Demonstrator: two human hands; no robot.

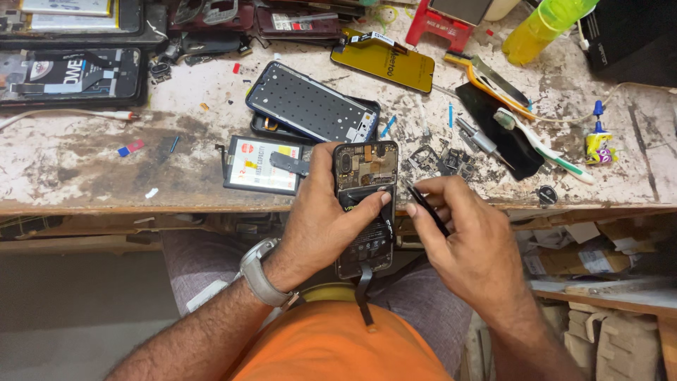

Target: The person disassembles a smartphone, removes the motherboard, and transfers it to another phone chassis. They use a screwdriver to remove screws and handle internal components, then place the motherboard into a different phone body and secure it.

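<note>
My left hand (326, 215) grips an opened phone (364, 204) with its back cover off, circuit board and black battery showing, held upright over my lap at the bench edge. A black flex ribbon (363, 296) dangles from the phone's lower end. My right hand (465, 236) pinches black tweezers (425, 206) whose tips sit just right of the phone's middle, close to my left thumb.
On the worn workbench (84, 169) lie a loose battery with a white and red label (261, 164), a black phone frame (310, 106), a yellow-backed screen (388, 63), a toothbrush (543, 144), a screwdriver (476, 137), small parts, a yellow-green bottle (543, 25). Cartons sit lower right.
</note>
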